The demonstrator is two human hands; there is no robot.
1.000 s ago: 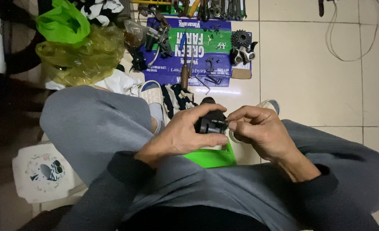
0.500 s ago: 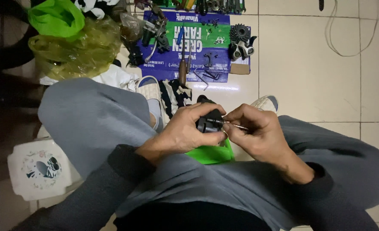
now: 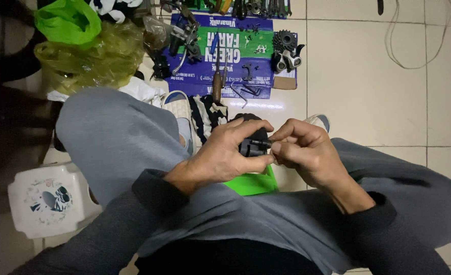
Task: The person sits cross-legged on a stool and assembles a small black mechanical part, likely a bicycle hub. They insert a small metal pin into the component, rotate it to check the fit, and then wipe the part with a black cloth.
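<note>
The tiled floor [image 3: 388,76] fills the view from 12 to 3 o'clock. A person's grey-trousered knees [image 3: 113,132] spread across the lower half. At 8 o'clock stands a white plastic stool [image 3: 47,198]. At 11 o'clock a yellow plastic bag [image 3: 90,58] bulges with contents too dim to tell, and a green plastic bag [image 3: 67,20] sits on top of it, knotted shut. At 12 o'clock a flattened blue and green carton [image 3: 230,56] lies on the floor as a mat, carrying a toothed cog set [image 3: 285,42], a wooden-handled screwdriver [image 3: 217,84], hex keys [image 3: 248,91] and other small metal parts. Just below centre a green container [image 3: 251,182] shows between the knees, its inside hidden by the hands. At centre the left hand [image 3: 225,153] wraps around a small black part [image 3: 251,147], fingers curled over its top. The right hand [image 3: 302,150], touching it from 3 o'clock, pinches a thin metal pin [image 3: 266,144] against the part's side.
</note>
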